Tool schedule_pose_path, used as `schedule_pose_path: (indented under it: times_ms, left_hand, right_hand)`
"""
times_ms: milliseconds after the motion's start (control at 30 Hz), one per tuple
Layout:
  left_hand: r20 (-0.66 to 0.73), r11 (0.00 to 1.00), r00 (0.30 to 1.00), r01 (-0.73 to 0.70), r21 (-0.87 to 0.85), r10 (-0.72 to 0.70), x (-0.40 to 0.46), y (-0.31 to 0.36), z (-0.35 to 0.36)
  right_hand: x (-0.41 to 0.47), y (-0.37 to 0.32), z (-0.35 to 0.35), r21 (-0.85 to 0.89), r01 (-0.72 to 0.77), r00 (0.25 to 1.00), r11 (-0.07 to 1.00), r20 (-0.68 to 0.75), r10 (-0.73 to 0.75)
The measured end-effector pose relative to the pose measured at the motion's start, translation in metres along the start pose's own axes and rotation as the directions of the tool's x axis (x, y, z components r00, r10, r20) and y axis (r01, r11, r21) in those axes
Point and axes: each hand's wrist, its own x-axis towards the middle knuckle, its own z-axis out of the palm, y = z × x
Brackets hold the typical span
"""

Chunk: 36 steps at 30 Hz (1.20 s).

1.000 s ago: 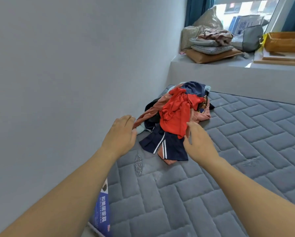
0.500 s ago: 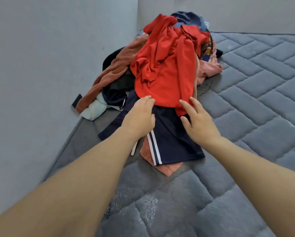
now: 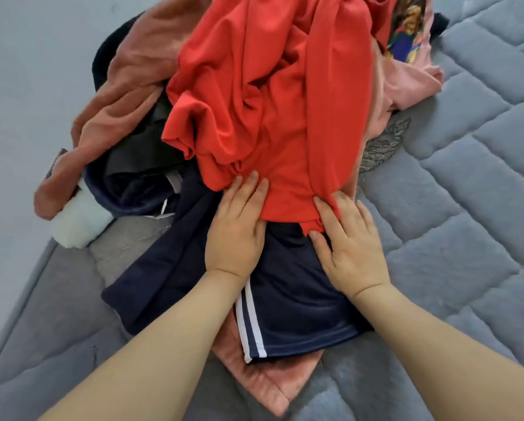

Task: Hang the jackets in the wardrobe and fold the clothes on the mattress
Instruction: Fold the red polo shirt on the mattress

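- Clothes pile (image 3: 254, 117): it sits heaped on the grey quilted mattress (image 3: 467, 238), up against the wall (image 3: 26, 86), and nothing in it looks folded yet.
- Red top (image 3: 269, 101): it lies crumpled on the heap, its lower hem hanging over the navy shorts with white side stripes (image 3: 285, 299).
- My left hand (image 3: 236, 235): the fingers are straight and close together, tips touching the red hem's left part, palm over the navy shorts.
- My right hand (image 3: 350, 244): the fingers are spread, and the thumb and forefinger seem to be pinching the hem's right corner; I cannot tell for certain.
- Rust-brown garment (image 3: 118, 95), pink garment (image 3: 266, 378) under the shorts, printed piece (image 3: 406, 34): all tangled in and unsorted.
- Progress, as I judge it: I'm at the very start, picking the first item; every fold remains, and no wardrobe or hung jacket shows here.
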Motion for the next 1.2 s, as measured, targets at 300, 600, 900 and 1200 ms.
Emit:
schedule_pose_path:
  times_ms: [300, 600, 900, 1200]
  left_hand:
    - [-0.003, 0.999, 1.000, -0.027, 0.030, 0.027, -0.001, -0.002, 0.004]
    - [0.131, 0.943, 0.991, -0.081, 0.322, 0.040, 0.001, 0.010, -0.004]
    - [0.444, 0.875, 0.887, -0.311, 0.371, 0.127, -0.172, 0.116, -0.048]
    - [0.837, 0.961, 0.535, -0.153, 0.231, -0.116, -0.381, 0.271, -0.052]
  right_hand:
    - [0.000, 0.001, -0.001, 0.084, -0.038, 0.999, 0.996, 0.035, 0.035]
    - [0.000, -0.004, -0.005, 0.140, -0.063, 0.991, 0.988, -0.106, 0.078]
    - [-0.184, -0.044, -0.087, 0.083, -0.247, 0.966, 0.965, 0.105, 0.238]
    - [-0.425, -0.061, -0.254, -0.370, -0.245, 0.712, 0.896, 0.559, 0.426]
